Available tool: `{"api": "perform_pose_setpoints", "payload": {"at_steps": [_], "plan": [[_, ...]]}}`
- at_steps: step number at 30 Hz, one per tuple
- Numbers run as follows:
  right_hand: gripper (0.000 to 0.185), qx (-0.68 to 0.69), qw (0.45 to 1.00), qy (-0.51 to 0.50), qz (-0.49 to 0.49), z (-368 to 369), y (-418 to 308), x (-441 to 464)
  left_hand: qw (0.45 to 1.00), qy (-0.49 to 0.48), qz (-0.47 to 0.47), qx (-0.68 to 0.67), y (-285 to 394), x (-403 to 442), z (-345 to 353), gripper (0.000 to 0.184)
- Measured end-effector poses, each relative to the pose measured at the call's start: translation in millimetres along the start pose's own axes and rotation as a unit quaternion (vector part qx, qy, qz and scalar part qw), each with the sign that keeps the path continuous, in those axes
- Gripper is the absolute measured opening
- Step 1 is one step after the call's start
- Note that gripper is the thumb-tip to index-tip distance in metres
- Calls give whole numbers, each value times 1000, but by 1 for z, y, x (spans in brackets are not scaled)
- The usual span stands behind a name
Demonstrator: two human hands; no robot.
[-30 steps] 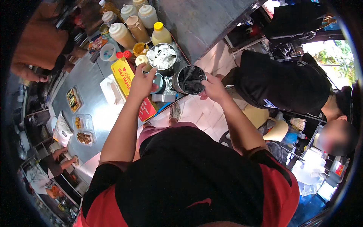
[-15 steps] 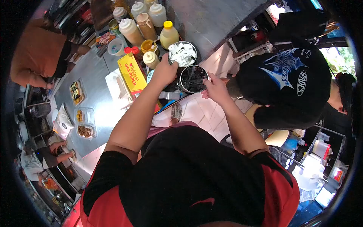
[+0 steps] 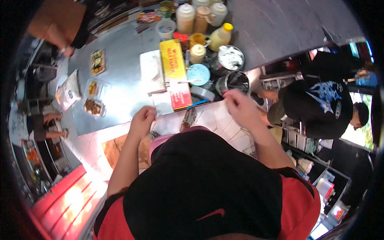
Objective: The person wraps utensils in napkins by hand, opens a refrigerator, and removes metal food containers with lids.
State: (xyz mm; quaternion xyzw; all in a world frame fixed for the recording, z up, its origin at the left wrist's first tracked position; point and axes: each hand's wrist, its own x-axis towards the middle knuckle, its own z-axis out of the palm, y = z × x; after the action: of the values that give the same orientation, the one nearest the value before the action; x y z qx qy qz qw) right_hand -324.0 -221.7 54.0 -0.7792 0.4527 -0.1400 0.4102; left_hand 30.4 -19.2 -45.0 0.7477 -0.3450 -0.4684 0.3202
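My left hand (image 3: pixel 143 120) is raised over the front edge of the steel table (image 3: pixel 124 96). Its fingers are curled in, and nothing shows between them. My right hand (image 3: pixel 242 108), somewhat blurred, hangs just in front of a round container of black pieces (image 3: pixel 237 82), fingers bent and apparently holding nothing. Behind that stands a second round container with white pieces (image 3: pixel 231 58). A yellow and red wax paper box (image 3: pixel 173 60) lies between the hands, farther back. Beside it are a light blue round lid or bowl (image 3: pixel 198 75) and a fork (image 3: pixel 166 85).
Squeeze bottles (image 3: pixel 185 19) and a yellow-capped bottle (image 3: pixel 221 37) crowd the back. Clear food trays (image 3: pixel 94 107) and a white bag (image 3: pixel 69 91) sit at left. A co-worker in a black shirt (image 3: pixel 320 106) is at right; another person (image 3: pixel 60 24) stands far left.
Both hands have left the two round containers and drawn back toward me, the left one moving left. The view has turned, and the co-worker in black appears farther right.
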Motion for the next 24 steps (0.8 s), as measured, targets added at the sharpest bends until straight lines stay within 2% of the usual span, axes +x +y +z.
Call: {"api": "perform_pose_setpoints", "payload": {"at_steps": [2, 4, 5, 6, 8, 9, 11, 12, 13, 16, 19, 21, 24], "plan": [[28, -65, 973, -221, -9, 47, 4, 8, 996, 62, -50, -28, -77, -41, -15, 31], [32, -144, 917, -370, -39, 92, -7, 17, 979, 132, -148, 47, -143, -98, -27, 29], [34, -185, 879, -436, -50, 113, -9, 18, 966, 137, -214, -52, -226, -130, -22, 28], [35, -225, 866, -442, -61, 136, -1, 19, 937, 155, -277, -147, -303, -161, -18, 26], [37, -306, 842, -439, -65, 166, 19, 24, 880, 193, -378, -214, -350, -237, -17, 25], [35, -381, 823, -417, -46, 162, -2, 26, 857, 201, -414, -233, -366, -271, -16, 24], [30, -265, 937, -228, 10, 155, -3, 31, 820, 211, -462, -266, -399, -326, -12, 23], [28, -270, 957, -108, 18, 145, -15, 34, 804, 214, -478, -282, -412, -347, -12, 23], [25, -272, 962, 15, 26, 136, -29, 35, 795, 212, -487, -293, -423, -364, -13, 23], [24, -354, 928, 112, 17, 136, -2, 46, 785, 196, -500, -310, -449, -399, -23, 22], [34, -376, 923, -4, 86, 142, 50, 63, 792, 189, -487, -317, -467, -411, -45, 23], [33, -360, 928, 30, 92, 140, 43, 55, 805, 190, -468, -313, -477, -411, -70, 24], [37, -343, 932, 73, 95, 123, 28, 26, 847, 199, -393, -298, -483, -390, -126, 25]]}}
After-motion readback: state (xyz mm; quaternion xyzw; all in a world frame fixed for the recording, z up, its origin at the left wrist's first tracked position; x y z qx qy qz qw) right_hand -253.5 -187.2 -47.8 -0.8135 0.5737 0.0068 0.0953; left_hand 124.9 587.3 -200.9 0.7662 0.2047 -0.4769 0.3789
